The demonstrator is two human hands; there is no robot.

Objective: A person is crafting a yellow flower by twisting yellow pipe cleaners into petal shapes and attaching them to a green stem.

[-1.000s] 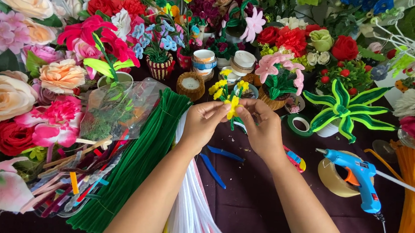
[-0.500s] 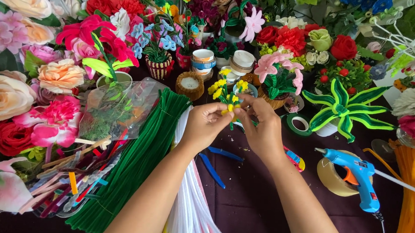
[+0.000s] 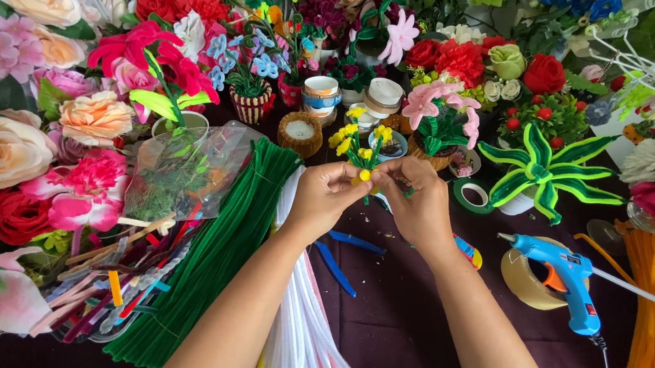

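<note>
Both hands meet above the dark desk [image 3: 408, 343], pinching a small sprig of yellow pipe-cleaner flowers [image 3: 361, 144] with green stems. The left hand [image 3: 327, 195] is curled nearly closed, thumb and fingertips nipped on the base of the sprig. The right hand [image 3: 417, 198] is closed the same way on the stem from the other side, its fingers touching those of the left.

Taking the sprig as the landmark: just left of it and lower, a thick bundle of green pipe cleaners [image 3: 223, 253] lies on the desk, with a bundle of white pipe cleaners [image 3: 298, 336] beside it under the left forearm. Below the sprig, between the forearms, lie loose blue pipe cleaners [image 3: 337, 265]. To its right and lower rests a blue hot glue gun [image 3: 566, 281] across a roll of tan tape [image 3: 524, 278]. Right of the sprig stands a green striped pipe-cleaner plant [image 3: 540, 168], with a roll of green tape [image 3: 471, 194] near it. Beyond the sprig stand small pots of handmade flowers.
</note>
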